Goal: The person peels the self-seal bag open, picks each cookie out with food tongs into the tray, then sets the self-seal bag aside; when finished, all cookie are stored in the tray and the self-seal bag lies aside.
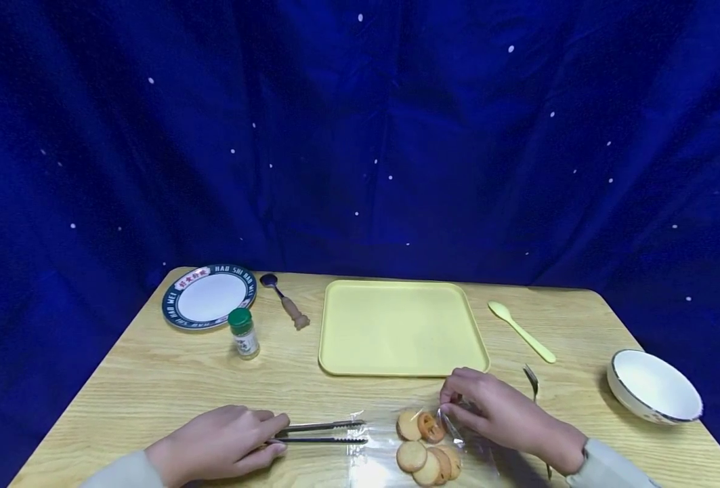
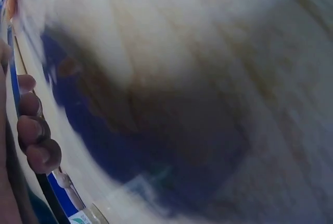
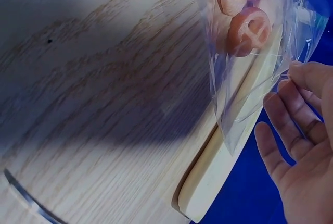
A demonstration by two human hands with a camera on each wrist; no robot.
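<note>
Black tongs (image 1: 329,426) lie in the grip of my left hand (image 1: 228,440), their serrated ends pointing right, slightly apart. Those ends reach the left edge of a clear plastic bag (image 1: 366,469) at the table's front. Inside the bag sit several round cookies (image 1: 411,456), among them a browner pretzel-shaped cookie (image 1: 431,428). My right hand (image 1: 496,410) pinches the bag's edge between thumb and index finger; the right wrist view shows the film (image 3: 231,130) stretched from the fingertips. In the left wrist view, curled fingers (image 2: 36,130) show at the left edge, while most is blurred.
Behind the bag lies a yellow tray (image 1: 402,329). Leftward are a rimmed plate (image 1: 210,298), a green-capped shaker (image 1: 244,333) and a dark spoon (image 1: 289,306). To the right are a yellow spoon (image 1: 523,332), a fork (image 1: 533,381) beside my right arm, and a white bowl (image 1: 652,390).
</note>
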